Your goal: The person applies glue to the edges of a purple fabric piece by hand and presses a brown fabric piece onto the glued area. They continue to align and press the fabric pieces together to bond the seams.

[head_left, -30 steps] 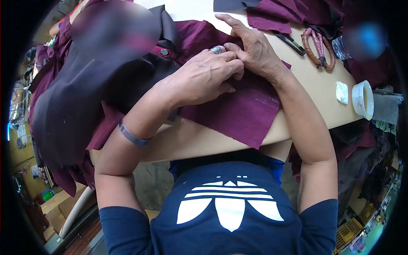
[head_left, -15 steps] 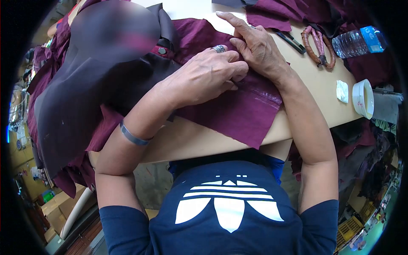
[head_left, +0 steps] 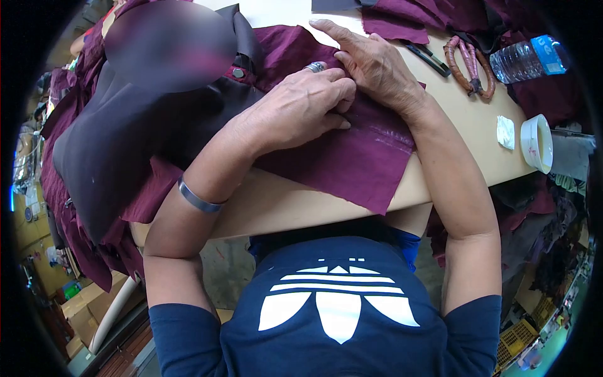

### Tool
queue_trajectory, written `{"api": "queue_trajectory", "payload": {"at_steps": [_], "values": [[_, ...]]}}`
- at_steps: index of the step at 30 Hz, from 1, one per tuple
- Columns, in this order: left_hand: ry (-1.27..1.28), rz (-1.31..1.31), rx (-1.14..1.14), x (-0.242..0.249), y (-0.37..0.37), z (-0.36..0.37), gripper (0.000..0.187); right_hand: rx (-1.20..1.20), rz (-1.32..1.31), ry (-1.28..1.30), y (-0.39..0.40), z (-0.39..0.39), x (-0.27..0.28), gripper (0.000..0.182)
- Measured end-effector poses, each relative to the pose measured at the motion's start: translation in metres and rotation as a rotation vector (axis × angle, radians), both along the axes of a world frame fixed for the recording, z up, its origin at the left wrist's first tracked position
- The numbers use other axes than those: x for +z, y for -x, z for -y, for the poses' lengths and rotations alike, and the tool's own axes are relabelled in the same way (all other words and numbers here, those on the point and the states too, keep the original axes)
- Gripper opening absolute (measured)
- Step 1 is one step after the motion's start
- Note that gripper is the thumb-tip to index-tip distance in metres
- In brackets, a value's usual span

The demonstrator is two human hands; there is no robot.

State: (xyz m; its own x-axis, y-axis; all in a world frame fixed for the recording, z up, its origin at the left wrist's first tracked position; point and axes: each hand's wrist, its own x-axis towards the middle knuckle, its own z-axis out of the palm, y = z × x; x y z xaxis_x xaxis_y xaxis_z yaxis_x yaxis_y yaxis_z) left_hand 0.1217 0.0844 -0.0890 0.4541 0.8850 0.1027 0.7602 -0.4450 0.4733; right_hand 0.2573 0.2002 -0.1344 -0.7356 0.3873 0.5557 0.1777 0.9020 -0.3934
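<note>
My left hand (head_left: pixel 301 107), with rings on a finger and a metal cuff (head_left: pixel 198 196) on the forearm, rests over a maroon piece of fabric (head_left: pixel 352 166). Its fingers curl in and the thumb points right; whatever they pinch is hidden. Just to the right, my right hand (head_left: pixel 383 72) lies on the upper edge of the same fabric, index finger stretched to the left and thumb apart. A pale shiny streak runs across the fabric near its right edge. Dark grey material (head_left: pixel 119 144) with a metal snap (head_left: pixel 237 73) lies left of my left hand.
On the tan table (head_left: pixel 295 204), right of my hands, are a black slim tool (head_left: pixel 427 60), brown and pink wrapped loops (head_left: pixel 470 66), a water bottle (head_left: pixel 527 60), a folded white tissue (head_left: pixel 505 132) and a white bowl (head_left: pixel 537 144). More maroon cloth (head_left: pixel 402 22) lies at the back.
My left hand has shifted slightly left along the fabric. My right hand has moved a little to the left too, its index finger still stretched out.
</note>
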Motion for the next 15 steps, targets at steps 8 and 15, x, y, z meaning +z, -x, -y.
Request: {"api": "queue_trajectory", "payload": {"at_steps": [8, 15], "values": [[-0.047, 0.006, -0.011, 0.0001, -0.002, 0.0023, 0.021, -0.033, 0.051, 0.02, 0.0001, -0.0003, -0.0003, 0.056], [-0.11, -0.078, 0.046, 0.0006, -0.0019, 0.0068, 0.021, -0.032, 0.038, 0.016, 0.0002, -0.0008, -0.0017, 0.055]]}}
